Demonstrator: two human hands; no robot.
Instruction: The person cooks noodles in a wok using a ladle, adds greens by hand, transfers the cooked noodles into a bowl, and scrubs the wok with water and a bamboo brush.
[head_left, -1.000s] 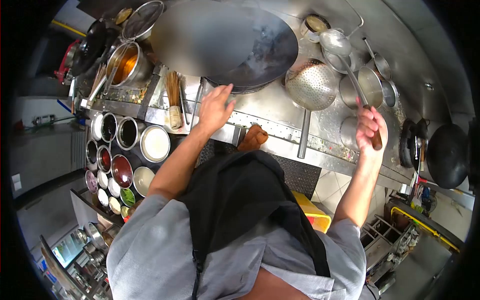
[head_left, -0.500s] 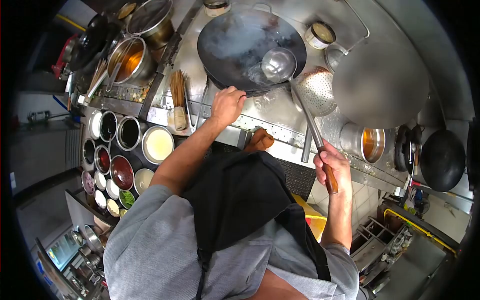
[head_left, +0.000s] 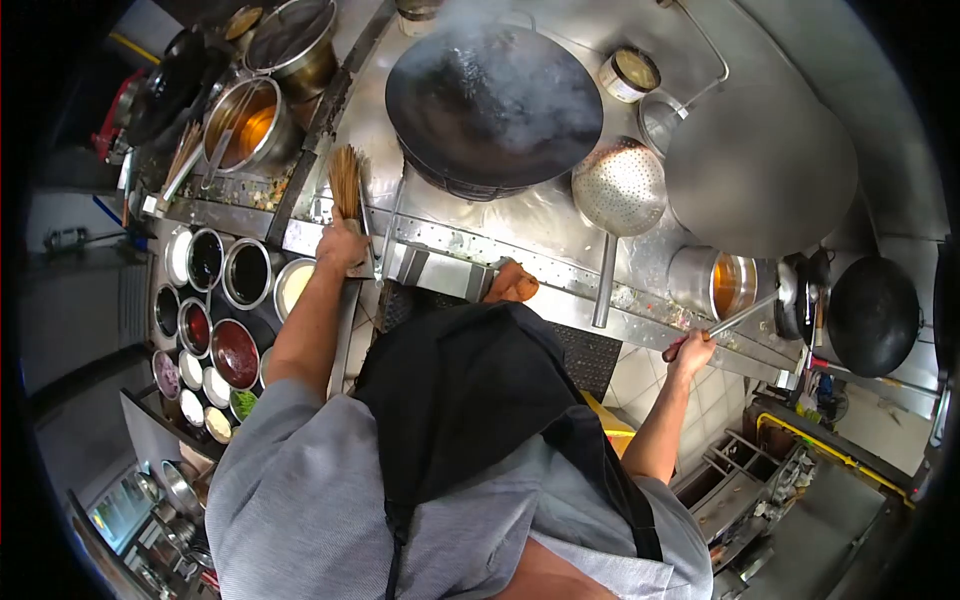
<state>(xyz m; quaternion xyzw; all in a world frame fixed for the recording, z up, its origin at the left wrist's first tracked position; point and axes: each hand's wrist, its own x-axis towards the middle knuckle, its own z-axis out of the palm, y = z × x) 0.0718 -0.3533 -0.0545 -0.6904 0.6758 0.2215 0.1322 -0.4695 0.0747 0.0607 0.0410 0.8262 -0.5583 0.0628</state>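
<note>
My left hand is closed around the bound handle of a bamboo brush, bristles pointing away from me, at the stove's front edge. My right hand grips the wooden handle of a ladle, whose shaft points right toward dark pans; its bowl cannot be made out. Steam or smoke rises from the dark wok on the burner. A perforated strainer lies right of the wok, handle toward me.
Pots of orange liquid stand left and right. Sauce bowls fill the left side. A round grey blur covers part of the right. A black wok sits far right, and a brown cloth hangs at the front edge.
My left hand has moved left from near the wok and taken hold of the brush. My right hand has swung the ladle away from the wok to the right.
</note>
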